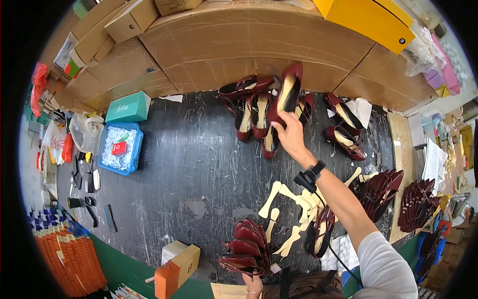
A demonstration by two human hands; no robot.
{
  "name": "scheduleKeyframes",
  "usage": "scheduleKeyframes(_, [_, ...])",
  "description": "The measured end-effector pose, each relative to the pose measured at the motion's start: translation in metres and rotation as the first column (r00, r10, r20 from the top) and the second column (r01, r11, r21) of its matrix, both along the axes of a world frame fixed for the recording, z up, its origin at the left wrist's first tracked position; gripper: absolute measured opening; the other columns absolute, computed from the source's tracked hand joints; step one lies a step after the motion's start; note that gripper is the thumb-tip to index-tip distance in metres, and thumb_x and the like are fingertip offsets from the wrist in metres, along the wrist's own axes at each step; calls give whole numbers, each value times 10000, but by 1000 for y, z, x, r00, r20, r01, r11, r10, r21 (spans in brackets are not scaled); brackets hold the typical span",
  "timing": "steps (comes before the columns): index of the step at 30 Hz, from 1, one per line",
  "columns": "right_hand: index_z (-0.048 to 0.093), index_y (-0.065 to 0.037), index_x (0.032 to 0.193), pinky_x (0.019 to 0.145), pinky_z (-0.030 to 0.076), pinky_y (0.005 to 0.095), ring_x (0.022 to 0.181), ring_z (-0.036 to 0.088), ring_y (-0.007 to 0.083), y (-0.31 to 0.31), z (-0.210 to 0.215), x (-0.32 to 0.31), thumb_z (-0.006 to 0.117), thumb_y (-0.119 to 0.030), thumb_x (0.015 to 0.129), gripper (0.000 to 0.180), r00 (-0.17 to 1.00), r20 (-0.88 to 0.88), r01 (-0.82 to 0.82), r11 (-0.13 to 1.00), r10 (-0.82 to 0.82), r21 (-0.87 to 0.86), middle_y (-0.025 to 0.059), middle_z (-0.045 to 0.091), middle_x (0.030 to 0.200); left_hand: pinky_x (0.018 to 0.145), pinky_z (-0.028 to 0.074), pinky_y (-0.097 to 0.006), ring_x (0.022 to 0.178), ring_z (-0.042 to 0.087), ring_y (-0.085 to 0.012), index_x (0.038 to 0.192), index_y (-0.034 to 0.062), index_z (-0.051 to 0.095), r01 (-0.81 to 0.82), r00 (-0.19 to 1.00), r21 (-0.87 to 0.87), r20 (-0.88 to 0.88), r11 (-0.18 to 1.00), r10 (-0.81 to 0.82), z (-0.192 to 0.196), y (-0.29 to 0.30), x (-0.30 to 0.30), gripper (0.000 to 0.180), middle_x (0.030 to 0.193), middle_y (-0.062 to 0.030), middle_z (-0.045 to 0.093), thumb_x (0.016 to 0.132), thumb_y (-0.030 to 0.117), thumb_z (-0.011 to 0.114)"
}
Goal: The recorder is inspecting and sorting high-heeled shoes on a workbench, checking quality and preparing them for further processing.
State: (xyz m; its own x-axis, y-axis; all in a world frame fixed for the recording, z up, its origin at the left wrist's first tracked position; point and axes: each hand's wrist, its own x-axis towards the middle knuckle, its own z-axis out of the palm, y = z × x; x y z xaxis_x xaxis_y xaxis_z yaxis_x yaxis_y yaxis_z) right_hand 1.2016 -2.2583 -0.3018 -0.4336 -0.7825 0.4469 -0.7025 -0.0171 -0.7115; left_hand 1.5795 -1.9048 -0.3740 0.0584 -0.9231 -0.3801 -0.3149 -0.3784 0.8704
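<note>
At upper centre, a person's right hand (293, 137) has its grip closed on the lower end of a burgundy shoe (288, 92), seemingly tilted to keep it clear of the similar strapped shoes (243, 119) clustered on the black tabletop (174, 169). At bottom centre, the left hand (254, 284) meets a burgundy shoe bundle (247, 238), apparently nested to save room; its grip is hidden, so I cannot tell

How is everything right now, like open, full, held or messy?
Right hand, gripping
Dark red shoe, held up, tilted
Left hand, at red stack, fingers partly hidden
Cream strips, scattered, some overlapping
Blue basket, filled, red packet on top
Teal box, looks closed
Black tabletop, scratched
</note>
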Motion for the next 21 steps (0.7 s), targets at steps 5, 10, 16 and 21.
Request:
scheduleKeyframes(5, [596,4,941,765,461,422,949,556,352,-39,-16,2,646,-211,791,267,980,-183,-17,950,77,310,185,615,892,910,381,-417,974,520,-369,1083,-56,525,98,995,3,25,995,-99,-21,8,5,318,1053,-215,561,809,104,553])
scheduleKeyframes(10, [580,17,978,870,454,415,993,547,361,-19,-47,16,757,-160,662,402,985,-124,-64,922,120,383,195,591,1003,866,403,-425,926,537,-368,1027,-57,547,57,998,-33,14,998,-57,-10,4,-1,280,998,-215,575,820,132,537])
scheduleKeyframes(16, [567,11,881,716,473,317,765,615,222,25,-7,-22,768,-62,627,332,915,378,-228,955,144,189,118,622,842,818,427,-423,854,562,-349,967,-56,577,-16,994,44,-109,999,21,-16,9,2,259,915,-198,597,839,162,522])
scheduleKeyframes(21, [535,8,810,672,448,341,716,553,254,119,43,-10,766,-43,620,304,959,268,-157,958,91,238,112,558,764,996,343,-356,1160,417,-247,1362,-51,280,60,998,177,-18,982,-58,-10,6,10,529,1302,-167,431,890,74,484])
